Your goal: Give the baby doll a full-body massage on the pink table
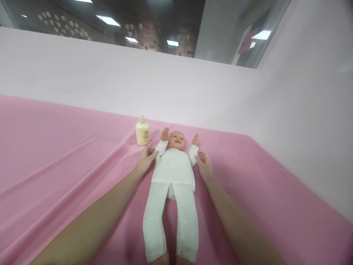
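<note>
A baby doll (173, 165) with a white cloth body lies on its back, head away from me. Both its arms are bent upward beside its head. My left hand (146, 158) is closed on the doll's arm at the left, thumb on the white cloth near the elbow. On the other side, my right hand (203, 162) pinches the cloth of the doll's other arm between thumb and fingers. The doll's feet run out of view at the bottom edge.
A pale yellow pump bottle (142, 133) stands left of the doll's head. Everything rests on a pink cloth (82, 154) with long creases at the left. Behind it rises a white wall (110, 77) with a window (154, 22) above; another wall stands at the right.
</note>
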